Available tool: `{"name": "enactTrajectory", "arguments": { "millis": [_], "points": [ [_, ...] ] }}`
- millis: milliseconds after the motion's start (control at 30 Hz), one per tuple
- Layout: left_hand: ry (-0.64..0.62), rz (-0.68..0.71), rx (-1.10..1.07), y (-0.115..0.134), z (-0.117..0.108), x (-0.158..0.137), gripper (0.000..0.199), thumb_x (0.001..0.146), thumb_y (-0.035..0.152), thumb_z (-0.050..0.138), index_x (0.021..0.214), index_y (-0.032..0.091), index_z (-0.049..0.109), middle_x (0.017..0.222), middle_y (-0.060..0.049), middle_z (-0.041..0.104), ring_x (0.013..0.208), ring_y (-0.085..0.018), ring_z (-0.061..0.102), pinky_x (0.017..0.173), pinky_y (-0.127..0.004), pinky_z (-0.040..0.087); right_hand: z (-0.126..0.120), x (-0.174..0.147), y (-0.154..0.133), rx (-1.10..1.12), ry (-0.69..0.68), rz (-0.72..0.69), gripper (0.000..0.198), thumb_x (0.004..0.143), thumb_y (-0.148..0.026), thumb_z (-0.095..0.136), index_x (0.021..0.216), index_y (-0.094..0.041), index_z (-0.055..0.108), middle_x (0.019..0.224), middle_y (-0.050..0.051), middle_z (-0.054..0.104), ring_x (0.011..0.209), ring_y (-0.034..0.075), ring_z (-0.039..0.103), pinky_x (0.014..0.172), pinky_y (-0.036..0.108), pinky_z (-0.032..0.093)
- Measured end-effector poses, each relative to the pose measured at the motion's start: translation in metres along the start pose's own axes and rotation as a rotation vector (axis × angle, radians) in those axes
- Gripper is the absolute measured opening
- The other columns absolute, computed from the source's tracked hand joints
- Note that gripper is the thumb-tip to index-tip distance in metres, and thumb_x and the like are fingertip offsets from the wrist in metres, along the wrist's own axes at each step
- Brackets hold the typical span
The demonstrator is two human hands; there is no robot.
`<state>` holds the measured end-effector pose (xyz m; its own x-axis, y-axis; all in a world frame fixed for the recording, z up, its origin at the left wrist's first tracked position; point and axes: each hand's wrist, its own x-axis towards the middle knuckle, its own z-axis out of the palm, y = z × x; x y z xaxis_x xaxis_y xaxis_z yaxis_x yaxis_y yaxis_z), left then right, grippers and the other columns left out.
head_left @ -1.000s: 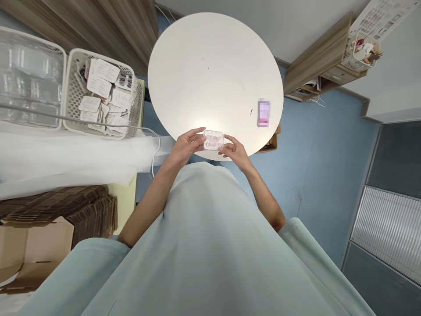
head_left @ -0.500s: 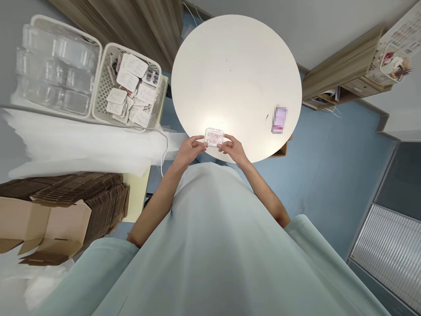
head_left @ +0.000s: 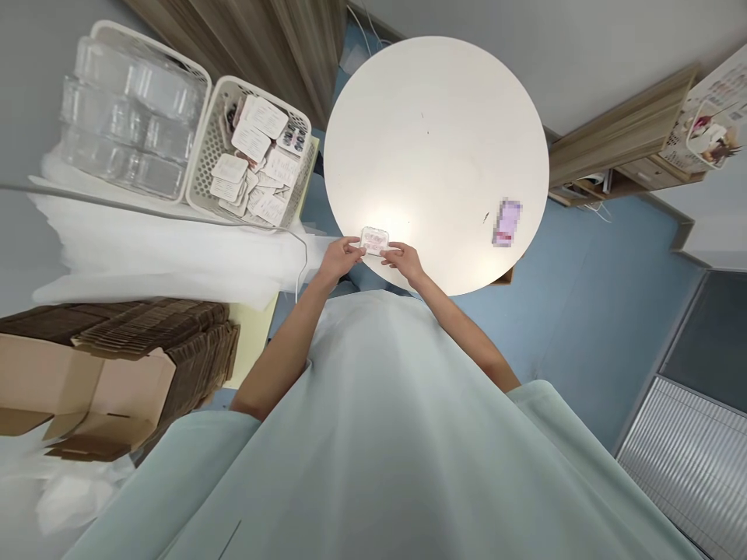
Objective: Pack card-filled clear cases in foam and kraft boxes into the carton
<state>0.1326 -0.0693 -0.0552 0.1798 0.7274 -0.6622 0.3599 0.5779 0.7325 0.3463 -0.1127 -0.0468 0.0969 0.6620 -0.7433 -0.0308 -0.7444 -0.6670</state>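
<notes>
Between my two hands, over the near edge of the round white table (head_left: 435,155), is a small clear plastic box (head_left: 374,241) with rows of pink pieces inside that look like press-on nails. The thumb and fingers of my left hand (head_left: 339,258) close on the box's left side. On its right side, the fingertips of my right hand (head_left: 405,262) pinch the lower corner. The box lies roughly flat, its face turned up. Whether its underside touches the tabletop, I cannot tell.
A phone-like purple item (head_left: 506,223), pixelated, lies on the table's right. To the left stand a basket of cards (head_left: 201,175) and a basket of clear plastic boxes (head_left: 201,74). White wrapping sheet (head_left: 175,264) and folded cardboard boxes (head_left: 204,354) lie nearer me.
The camera view has shifted, so the table and baskets appear farther right. Both hands still hold the box, which sits slightly farther left relative to the table.
</notes>
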Motion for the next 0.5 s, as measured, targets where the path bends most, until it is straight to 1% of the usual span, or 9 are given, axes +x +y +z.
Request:
{"name": "enactTrajectory", "arguments": {
  "millis": [100, 167, 300, 400, 500],
  "points": [
    [0.02, -0.017, 0.128, -0.011, 0.002, 0.018, 0.059, 0.089, 0.042, 0.076, 0.143, 0.018, 0.069, 0.09, -0.005, 0.079, 0.097, -0.028, 0.078, 0.098, -0.045, 0.063, 0.009, 0.015, 0.008, -0.022, 0.03, 0.055, 0.023, 0.095, -0.025, 0.085, 0.112, -0.017, 0.072, 0.105, 0.008, 0.086, 0.086, 0.019, 0.084, 0.082, 0.029, 0.063],
    [0.035, -0.031, 0.241, -0.015, 0.005, 0.027, 0.054, 0.093, 0.038, 0.072, 0.143, 0.019, 0.07, 0.092, -0.007, 0.081, 0.102, -0.029, 0.078, 0.104, -0.047, 0.06, 0.015, 0.025, 0.014, -0.044, 0.063, 0.088, 0.017, 0.097, -0.023, 0.083, 0.109, -0.017, 0.072, 0.104, 0.008, 0.085, 0.081, 0.017, 0.083, 0.08, 0.027, 0.063],
    [0.071, -0.023, 0.402, -0.02, 0.014, 0.038, 0.044, 0.098, 0.033, 0.067, 0.14, 0.022, 0.074, 0.109, -0.011, 0.085, 0.117, -0.035, 0.077, 0.111, -0.05, 0.055, 0.023, 0.043, 0.023, -0.175, 0.135, 0.122, 0.016, 0.097, -0.022, 0.082, 0.109, -0.016, 0.074, 0.111, 0.007, 0.083, 0.069, 0.012, 0.077, 0.08, 0.028, 0.062],
    [0.053, -0.03, 0.469, -0.023, 0.019, 0.041, 0.047, 0.1, 0.031, 0.065, 0.145, 0.02, 0.072, 0.122, -0.014, 0.084, 0.127, -0.039, 0.073, 0.114, -0.05, 0.053, 0.026, 0.051, 0.027, -0.261, 0.163, 0.134, 0.016, 0.096, -0.022, 0.082, 0.11, -0.016, 0.077, 0.11, 0.006, 0.084, 0.068, 0.012, 0.075, 0.084, 0.029, 0.062],
    [0.02, -0.07, 0.509, -0.024, 0.021, 0.041, 0.053, 0.1, 0.033, 0.067, 0.15, 0.019, 0.069, 0.128, -0.015, 0.083, 0.131, -0.039, 0.071, 0.115, -0.048, 0.051, 0.028, 0.055, 0.029, -0.286, 0.172, 0.137, 0.015, 0.095, -0.02, 0.081, 0.11, -0.016, 0.078, 0.106, 0.005, 0.084, 0.068, 0.013, 0.076, 0.087, 0.031, 0.063]
  ]
}}
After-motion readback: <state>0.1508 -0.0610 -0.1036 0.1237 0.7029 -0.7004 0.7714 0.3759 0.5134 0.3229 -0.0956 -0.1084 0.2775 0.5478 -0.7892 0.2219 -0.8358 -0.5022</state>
